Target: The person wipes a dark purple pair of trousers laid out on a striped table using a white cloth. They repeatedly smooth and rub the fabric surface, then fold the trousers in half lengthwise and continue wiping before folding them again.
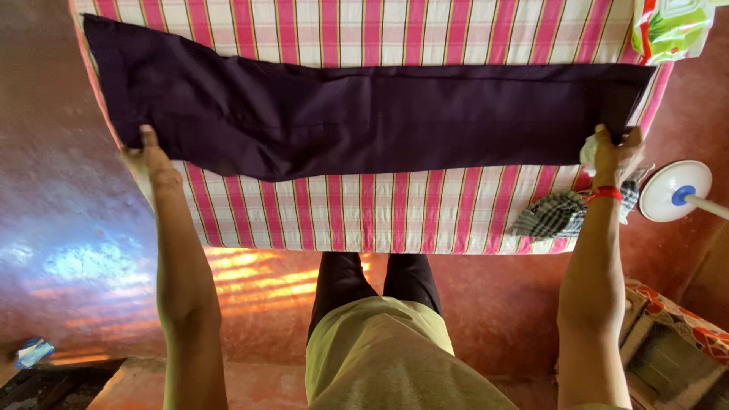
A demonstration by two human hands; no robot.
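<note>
On the bed: one dark purple trousers (364,114), laid flat and lengthwise across a mattress (380,212) covered in pink, white and yellow checked cloth.

Left hand (148,156): at the near left corner of the trousers, fingers extended along the cloth edge by the mattress side. Whether it pinches the fabric or only presses on it cannot be told from this angle.

Right hand (615,152): at the near right corner, closed on the trousers' end, with a scrap of pale cloth also bunched in the fingers. Red band (605,193) on the wrist.

Condition of the garment: mostly smooth, the far edge straight, the near edge sagging in a shallow curve toward the middle.

Handling note (a judgement): both corners want even, outward tension so that the near edge comes straight and parallel to the far one; lifting either corner would raise fresh wrinkles, so the hands should keep low and slide.

Adjacent items: black-and-white checked cloth (558,216) hanging off the right near corner of the mattress; bright green and red packet (672,26) at the far right corner; white round fan base (674,191) with blue hub on the red floor (68,190); small blue object (32,351) at lower left.
</note>
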